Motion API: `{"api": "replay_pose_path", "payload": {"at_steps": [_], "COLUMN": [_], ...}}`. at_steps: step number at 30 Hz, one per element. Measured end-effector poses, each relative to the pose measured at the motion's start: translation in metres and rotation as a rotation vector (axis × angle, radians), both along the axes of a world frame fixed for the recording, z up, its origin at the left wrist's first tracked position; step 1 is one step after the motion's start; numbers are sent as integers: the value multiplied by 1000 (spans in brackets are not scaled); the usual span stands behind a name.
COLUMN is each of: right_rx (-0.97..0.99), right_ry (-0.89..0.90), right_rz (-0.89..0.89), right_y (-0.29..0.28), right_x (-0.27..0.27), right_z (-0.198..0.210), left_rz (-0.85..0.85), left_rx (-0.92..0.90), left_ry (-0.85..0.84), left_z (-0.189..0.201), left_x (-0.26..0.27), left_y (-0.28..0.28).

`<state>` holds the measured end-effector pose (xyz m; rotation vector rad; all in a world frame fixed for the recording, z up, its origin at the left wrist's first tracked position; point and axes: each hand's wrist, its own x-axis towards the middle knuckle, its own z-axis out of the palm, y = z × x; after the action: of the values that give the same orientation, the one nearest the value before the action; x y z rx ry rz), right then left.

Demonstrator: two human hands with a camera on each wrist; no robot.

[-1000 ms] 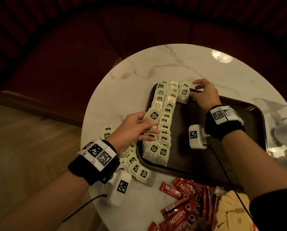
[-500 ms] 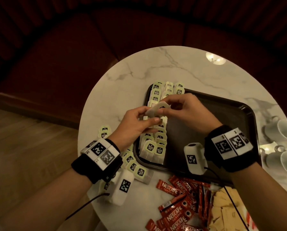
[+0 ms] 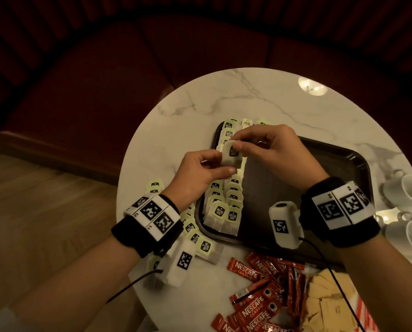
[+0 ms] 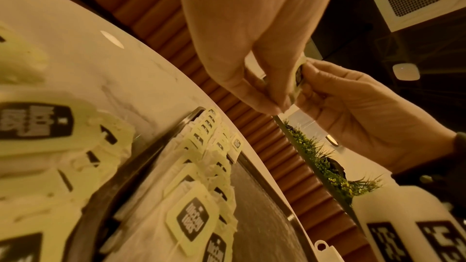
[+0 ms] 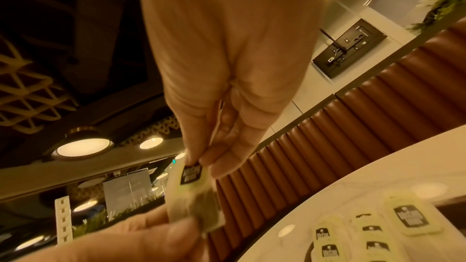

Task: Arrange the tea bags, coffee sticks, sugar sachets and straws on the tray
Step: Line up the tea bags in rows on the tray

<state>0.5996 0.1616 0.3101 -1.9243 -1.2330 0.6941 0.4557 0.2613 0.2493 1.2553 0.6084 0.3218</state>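
On the left of the marble table (image 3: 224,97), loose tea bags (image 3: 201,245) lie scattered off the tray, partly under your left wrist. Your left hand (image 3: 195,173) is raised over the tray's left edge, its thumb and fingers pinching the lower part of 1 tea bag (image 3: 231,155). That held tea bag hangs in the air above the row of tea bags (image 3: 226,200) already laid in overlapping lines down the left side of the dark tray (image 3: 332,161). Your right hand (image 3: 272,149) meets it from the right, thumb and forefinger pinching the top at its label, so both hands hold the same bag between them. The rest of the tray to the right is bare. Near you, off the tray, red coffee sticks (image 3: 260,291) lie in a heap, with tan sugar sachets (image 3: 324,300) just beside them on the right. At the far right edge stand white cups (image 3: 408,192).
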Motion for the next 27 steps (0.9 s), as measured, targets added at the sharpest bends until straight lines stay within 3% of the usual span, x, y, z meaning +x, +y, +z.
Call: {"api": "replay_pose_path", "payload": {"at_steps": [9, 17, 22, 27], "right_rx": [38, 31, -131, -190], "right_ry": [-46, 39, 96, 102], "right_rz": [-39, -414, -515, -559], "right_y": [0, -7, -11, -3], "right_x": [0, 48, 78, 95], "right_z": [1, -47, -90, -109], "left_rz": [17, -4, -1, -27], "left_rx": [15, 135, 366, 647], "left_ry": [39, 184, 349, 487], "left_z": [0, -16, -30, -44], "left_x": [2, -21, -52, -82], "left_y": [1, 15, 41, 58]}}
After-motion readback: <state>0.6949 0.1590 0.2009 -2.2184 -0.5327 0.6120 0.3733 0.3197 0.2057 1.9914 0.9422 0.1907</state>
